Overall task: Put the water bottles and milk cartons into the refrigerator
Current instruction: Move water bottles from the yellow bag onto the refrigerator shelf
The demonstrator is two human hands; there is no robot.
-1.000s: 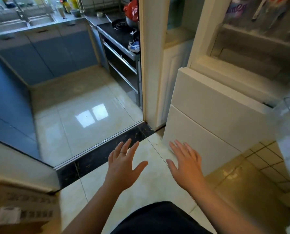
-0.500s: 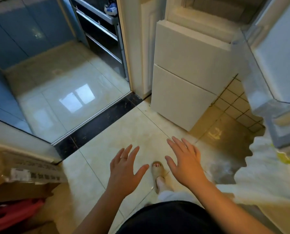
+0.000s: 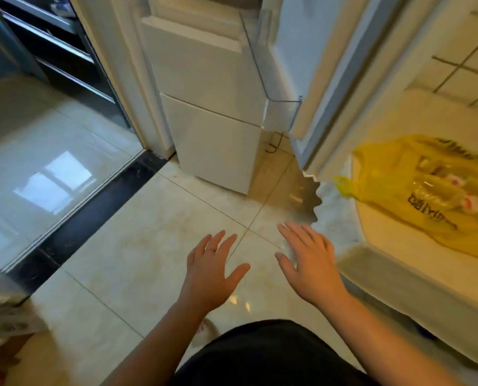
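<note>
Grip empty: left hand (image 3: 212,272), right hand (image 3: 311,265) spread; yellow bag (image 3: 394,174) print blurred.

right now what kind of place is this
Probably a home, beside a kitchen doorway: a white refrigerator with its door swung open, a dark threshold leading into a glossy-tiled room, and a yellow plastic bag lying to the right.

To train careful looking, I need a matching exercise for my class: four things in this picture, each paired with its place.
1 yellow bag
2 left hand
3 cardboard box
4 clear door shelf

a bottom left corner
b on the open refrigerator door
c lying on the table, right
d spread open above the floor

Pairs: 1-c, 2-d, 3-a, 4-b.
</note>
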